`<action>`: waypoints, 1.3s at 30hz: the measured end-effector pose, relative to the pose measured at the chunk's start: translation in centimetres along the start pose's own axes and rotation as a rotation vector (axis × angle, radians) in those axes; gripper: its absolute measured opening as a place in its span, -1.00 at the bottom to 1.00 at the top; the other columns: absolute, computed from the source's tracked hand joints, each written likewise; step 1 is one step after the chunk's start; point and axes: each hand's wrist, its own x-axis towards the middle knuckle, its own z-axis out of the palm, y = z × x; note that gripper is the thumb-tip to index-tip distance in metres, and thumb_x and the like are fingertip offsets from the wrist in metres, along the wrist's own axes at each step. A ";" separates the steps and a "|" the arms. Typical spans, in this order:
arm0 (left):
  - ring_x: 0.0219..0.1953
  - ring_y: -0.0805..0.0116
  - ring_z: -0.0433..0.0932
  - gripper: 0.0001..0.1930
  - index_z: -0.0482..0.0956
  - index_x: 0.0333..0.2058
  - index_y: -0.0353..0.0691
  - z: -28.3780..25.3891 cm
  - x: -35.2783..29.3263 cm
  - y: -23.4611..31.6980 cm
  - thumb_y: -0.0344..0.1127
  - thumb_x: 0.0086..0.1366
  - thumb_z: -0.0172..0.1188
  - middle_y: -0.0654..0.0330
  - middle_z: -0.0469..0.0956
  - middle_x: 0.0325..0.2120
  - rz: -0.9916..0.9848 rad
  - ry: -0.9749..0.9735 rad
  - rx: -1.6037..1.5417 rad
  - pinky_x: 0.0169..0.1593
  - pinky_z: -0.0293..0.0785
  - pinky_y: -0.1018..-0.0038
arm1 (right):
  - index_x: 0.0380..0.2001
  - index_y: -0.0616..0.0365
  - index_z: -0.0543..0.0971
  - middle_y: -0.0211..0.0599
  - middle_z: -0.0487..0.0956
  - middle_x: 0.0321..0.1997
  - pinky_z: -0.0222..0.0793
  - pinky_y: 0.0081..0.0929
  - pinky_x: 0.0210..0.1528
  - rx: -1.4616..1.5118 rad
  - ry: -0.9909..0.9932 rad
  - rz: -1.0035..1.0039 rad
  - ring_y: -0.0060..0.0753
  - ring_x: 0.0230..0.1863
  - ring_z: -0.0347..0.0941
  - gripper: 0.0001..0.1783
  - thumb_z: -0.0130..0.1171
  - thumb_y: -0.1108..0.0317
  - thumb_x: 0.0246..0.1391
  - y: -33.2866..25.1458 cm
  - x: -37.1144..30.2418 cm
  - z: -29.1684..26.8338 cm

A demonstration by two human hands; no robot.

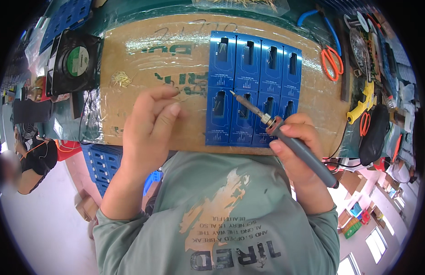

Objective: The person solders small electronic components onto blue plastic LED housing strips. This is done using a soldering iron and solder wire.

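Observation:
My right hand (298,140) grips a soldering iron (301,149) by its grey handle. The iron's tip points up and left, over a blue circuit board panel (235,85) divided into several sections with dark slots. Thin metal pins (217,106) show in some slots. Left of the panel, my left hand (153,121) hovers over the cardboard with its fingers half curled. Its thumb and index finger look apart, and I see nothing clearly held between them. A small pile of thin gold-coloured pins (122,79) lies beyond that hand.
Taped cardboard (185,55) covers the green bench. A black fan (75,64) stands at left. To the right lie blue-handled pliers (331,32), orange-handled scissors (331,63) and a yellow tool (361,103). Stacked blue panels (102,165) sit below left; another person (36,160) is far left.

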 end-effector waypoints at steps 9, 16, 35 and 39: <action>-0.33 0.46 0.63 -0.86 0.50 -0.10 -0.31 0.2 0.2 -0.3 -0.46 0.41 0.17 0.13 0.66 -0.38 0.128 -0.024 0.079 -0.17 0.52 0.51 | 0.08 0.21 0.40 -0.31 0.43 -0.33 0.16 -0.55 -0.49 0.446 0.317 0.301 -0.55 -0.45 0.30 -0.39 0.28 -0.06 0.24 -0.3 1.2 -3.4; -0.38 0.47 0.61 -0.90 0.54 -0.15 -0.28 1.1 0.2 -0.3 -0.48 0.38 0.22 0.16 0.65 -0.41 0.157 0.002 0.080 -0.25 0.50 0.54 | -0.09 0.22 0.43 -0.31 0.49 -0.38 0.19 -0.57 -0.43 0.616 0.397 0.404 -0.59 -0.52 0.25 -0.65 0.28 0.28 0.18 0.3 3.3 -6.5; -0.02 0.00 0.57 -0.78 0.53 -0.35 -0.22 5.2 2.6 0.8 -0.57 0.02 0.35 0.08 0.64 -0.14 0.770 0.015 0.562 0.05 0.40 0.19 | -0.17 0.26 0.60 -0.47 0.56 -0.44 0.26 -0.65 -0.40 0.164 0.081 0.528 -0.70 -0.46 0.36 -0.71 0.35 0.27 0.17 0.1 10.4 -5.2; 0.05 -0.04 0.56 -0.78 0.51 -0.35 -0.22 5.4 2.9 0.8 -0.56 0.03 0.34 0.09 0.64 -0.11 0.780 -0.001 0.547 0.09 0.38 0.16 | -0.24 0.23 0.62 -0.47 0.60 -0.42 0.34 -0.64 -0.33 0.081 0.022 0.474 -0.68 -0.39 0.44 -0.75 0.34 0.25 0.17 0.2 10.6 -4.6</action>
